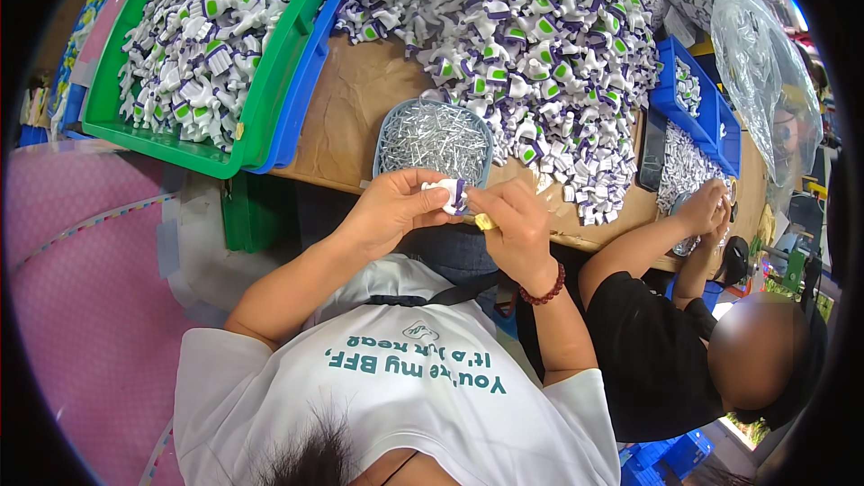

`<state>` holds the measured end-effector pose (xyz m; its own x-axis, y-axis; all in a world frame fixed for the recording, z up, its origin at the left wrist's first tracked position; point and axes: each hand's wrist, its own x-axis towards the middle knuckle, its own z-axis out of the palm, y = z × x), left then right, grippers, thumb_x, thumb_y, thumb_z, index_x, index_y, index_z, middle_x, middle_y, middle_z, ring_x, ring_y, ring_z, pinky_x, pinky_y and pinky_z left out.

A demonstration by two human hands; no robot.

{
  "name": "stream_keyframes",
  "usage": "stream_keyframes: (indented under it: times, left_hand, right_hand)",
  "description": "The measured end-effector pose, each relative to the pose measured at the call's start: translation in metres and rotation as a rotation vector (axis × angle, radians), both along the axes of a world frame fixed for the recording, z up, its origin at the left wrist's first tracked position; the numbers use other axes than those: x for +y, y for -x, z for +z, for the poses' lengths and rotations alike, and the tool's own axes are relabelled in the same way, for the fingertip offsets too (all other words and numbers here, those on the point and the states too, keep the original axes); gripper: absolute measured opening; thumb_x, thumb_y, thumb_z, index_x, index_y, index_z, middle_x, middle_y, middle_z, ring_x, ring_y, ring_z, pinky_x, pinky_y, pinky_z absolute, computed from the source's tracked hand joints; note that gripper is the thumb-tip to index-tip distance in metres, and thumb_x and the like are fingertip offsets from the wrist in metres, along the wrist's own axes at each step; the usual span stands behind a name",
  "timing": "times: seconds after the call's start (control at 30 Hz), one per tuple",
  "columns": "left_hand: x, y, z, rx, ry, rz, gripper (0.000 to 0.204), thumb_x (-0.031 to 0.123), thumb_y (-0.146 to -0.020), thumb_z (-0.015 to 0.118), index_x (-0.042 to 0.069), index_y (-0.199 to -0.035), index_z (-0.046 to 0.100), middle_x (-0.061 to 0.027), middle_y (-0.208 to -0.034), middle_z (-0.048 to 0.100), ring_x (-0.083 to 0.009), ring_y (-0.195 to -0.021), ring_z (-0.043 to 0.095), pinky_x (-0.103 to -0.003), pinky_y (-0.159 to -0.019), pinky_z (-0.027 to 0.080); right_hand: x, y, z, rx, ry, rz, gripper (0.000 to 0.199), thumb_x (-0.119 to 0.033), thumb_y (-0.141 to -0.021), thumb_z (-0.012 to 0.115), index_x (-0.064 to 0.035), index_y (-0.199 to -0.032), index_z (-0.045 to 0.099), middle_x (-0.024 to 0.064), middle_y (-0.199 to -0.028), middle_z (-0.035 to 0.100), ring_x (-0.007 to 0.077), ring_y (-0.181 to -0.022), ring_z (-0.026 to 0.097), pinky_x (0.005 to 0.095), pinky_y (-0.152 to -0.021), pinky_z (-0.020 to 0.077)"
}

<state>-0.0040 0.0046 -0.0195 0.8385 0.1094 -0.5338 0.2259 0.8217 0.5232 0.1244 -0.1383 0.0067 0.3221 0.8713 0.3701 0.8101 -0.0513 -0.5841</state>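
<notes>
My left hand pinches a small white and purple plastic toy part between thumb and fingers, just in front of the table edge. My right hand, with a dark red bead bracelet on its wrist, is closed right beside the part, fingertips against its right side. Whatever those fingers hold is too small or hidden to make out. A yellow bit shows at the right fingers; whether it is a wrap or a held piece, I cannot tell. Just beyond both hands stands a grey-blue tub full of loose metal pins.
A big heap of white, purple and green toy parts covers the far table. Left of it, a green crate holds more, nested over a blue crate. At right, a co-worker handles something near a blue divided bin.
</notes>
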Motion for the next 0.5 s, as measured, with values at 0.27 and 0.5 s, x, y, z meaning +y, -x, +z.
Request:
stream_keyframes:
  times: [0.27, 0.5]
  left_hand:
    - [-0.001, -0.004, -0.004, 0.030, -0.063, -0.011, 0.017, 0.006, -0.084, 0.059, 0.001, -0.100, 0.057, -0.0082, -0.093, 0.062, -0.0162, -0.081, 0.062, -0.026, -0.074, 0.053]
    - [-0.002, -0.007, -0.011, -0.031, -0.101, -0.087, 0.018, 0.006, -0.085, 0.058, 0.001, -0.102, 0.055, -0.0090, -0.094, 0.061, -0.0184, -0.085, 0.063, -0.026, -0.075, 0.053]
  right_hand:
    - [-0.008, 0.007, -0.009, -0.181, 0.056, 0.044, 0.034, 0.004, -0.057, 0.059, 0.0002, -0.091, 0.062, 0.0057, -0.070, 0.051, 0.0213, -0.063, 0.051, 0.0307, -0.048, 0.0423]
    - [-0.015, 0.002, -0.009, 0.115, 0.099, -0.023, 0.024, 0.000, -0.068, 0.063, -0.0031, -0.091, 0.063, 0.0087, -0.077, 0.056, 0.0249, -0.069, 0.055, 0.0323, -0.057, 0.0458]
